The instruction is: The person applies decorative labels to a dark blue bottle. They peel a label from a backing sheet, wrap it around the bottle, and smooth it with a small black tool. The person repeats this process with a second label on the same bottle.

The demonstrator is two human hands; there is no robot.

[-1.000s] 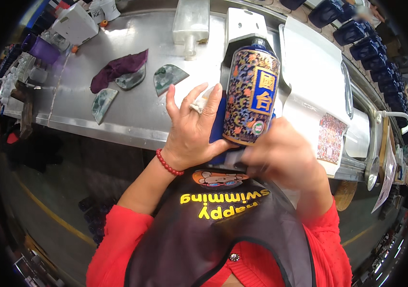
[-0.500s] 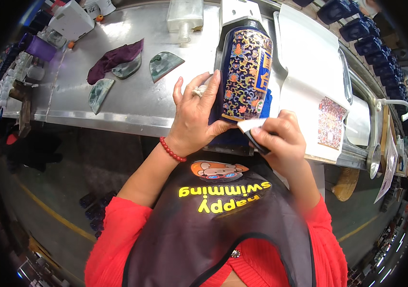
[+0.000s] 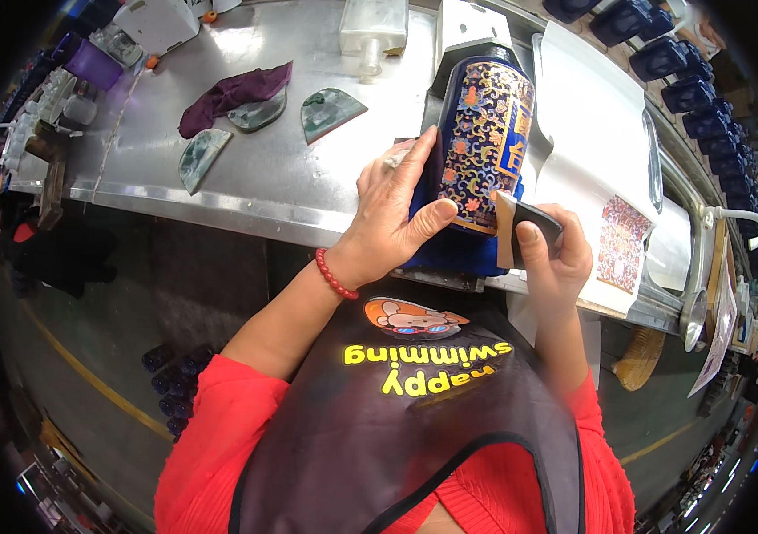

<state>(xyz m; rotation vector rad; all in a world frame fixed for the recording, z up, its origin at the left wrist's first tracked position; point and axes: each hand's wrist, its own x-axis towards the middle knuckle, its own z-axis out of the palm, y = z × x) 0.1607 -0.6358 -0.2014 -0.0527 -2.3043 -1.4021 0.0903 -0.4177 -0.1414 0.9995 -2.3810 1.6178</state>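
Note:
A dark blue bottle lies tilted, neck pointing away from me, wrapped in a colourful floral decal with gold edging. My left hand holds its left side, fingers stretched along it and thumb at the lower end. A small whitish wad sits between those fingers. In my right hand is a flat scraper with a tan blade and a black upper part, pinched between thumb and fingers. The blade's tip is at the decal's lower right edge. Blue cloth shows under the bottle.
On the metal table lie green marbled half-round pieces and a purple cloth. A clear bottle lies at the back. White sheets and a printed decal sheet are at right. Blue bottles line the far right.
The scraper has moved from the bottle's base to its lower right edge and turned more upright. My left thumb has lifted from below the base onto the bottle's lower end.

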